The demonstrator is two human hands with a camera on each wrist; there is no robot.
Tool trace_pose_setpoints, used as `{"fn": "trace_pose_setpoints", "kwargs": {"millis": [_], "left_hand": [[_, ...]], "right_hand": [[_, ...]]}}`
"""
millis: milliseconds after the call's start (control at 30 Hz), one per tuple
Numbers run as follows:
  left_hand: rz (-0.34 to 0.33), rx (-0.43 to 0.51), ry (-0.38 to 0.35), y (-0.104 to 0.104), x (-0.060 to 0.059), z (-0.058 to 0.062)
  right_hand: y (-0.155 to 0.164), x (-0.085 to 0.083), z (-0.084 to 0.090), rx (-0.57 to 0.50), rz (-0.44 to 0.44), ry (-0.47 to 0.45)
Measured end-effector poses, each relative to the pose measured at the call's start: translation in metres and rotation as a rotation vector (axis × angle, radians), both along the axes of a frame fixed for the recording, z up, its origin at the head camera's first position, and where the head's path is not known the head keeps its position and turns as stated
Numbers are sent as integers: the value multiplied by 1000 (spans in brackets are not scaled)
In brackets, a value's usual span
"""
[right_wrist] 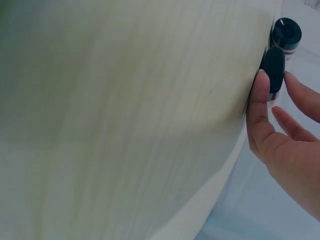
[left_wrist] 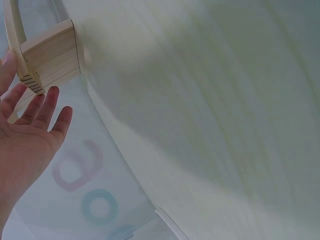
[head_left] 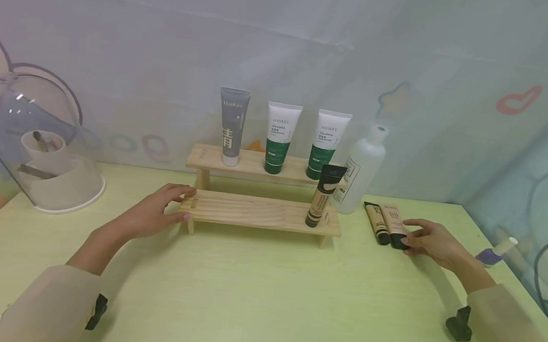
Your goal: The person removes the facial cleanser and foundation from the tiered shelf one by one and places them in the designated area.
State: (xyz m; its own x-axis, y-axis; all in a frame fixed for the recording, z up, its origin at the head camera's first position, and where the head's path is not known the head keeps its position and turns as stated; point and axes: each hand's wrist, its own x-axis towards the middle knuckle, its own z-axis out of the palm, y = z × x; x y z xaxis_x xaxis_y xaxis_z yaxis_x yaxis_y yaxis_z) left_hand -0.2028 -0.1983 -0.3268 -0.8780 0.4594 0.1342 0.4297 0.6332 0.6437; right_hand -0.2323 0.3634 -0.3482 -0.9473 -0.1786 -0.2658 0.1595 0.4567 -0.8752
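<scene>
My left hand touches the left end of a two-step wooden rack, fingers extended along its edge in the left wrist view. At the right, my right hand has its fingertips about the black cap of a BB cream tube, which lies flat. The right wrist view shows digits on both sides of that cap. Alongside lies another black-and-beige tube. A similar tube stands on the lower step. The upper step holds a grey Hankey tube and two white-and-green tubes, all upright.
A white pump-style bottle without a visible cap stands behind the rack's right end. Purple nail polish is near the table's right edge. At the far left stands a clear-domed organizer. A printed cloth hangs behind the table.
</scene>
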Motion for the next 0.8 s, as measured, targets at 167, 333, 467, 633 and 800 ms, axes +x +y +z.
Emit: {"fn": "trace_pose_setpoints", "kwargs": {"millis": [167, 333, 467, 633, 800], "left_hand": [[0, 2, -7, 0, 1, 1], [-1, -6, -1, 0, 1, 1], [-1, -11, 1, 0, 1, 2], [-6, -12, 7, 0, 1, 2], [-3, -20, 10, 0, 0, 2]], "right_hand": [[0, -1, 0, -10, -3, 7], [-1, -1, 0, -4, -13, 13], [-2, 0, 1, 11, -7, 20], [-1, 1, 3, 18, 2, 15], [0, 4, 7, 45, 28, 23]]}}
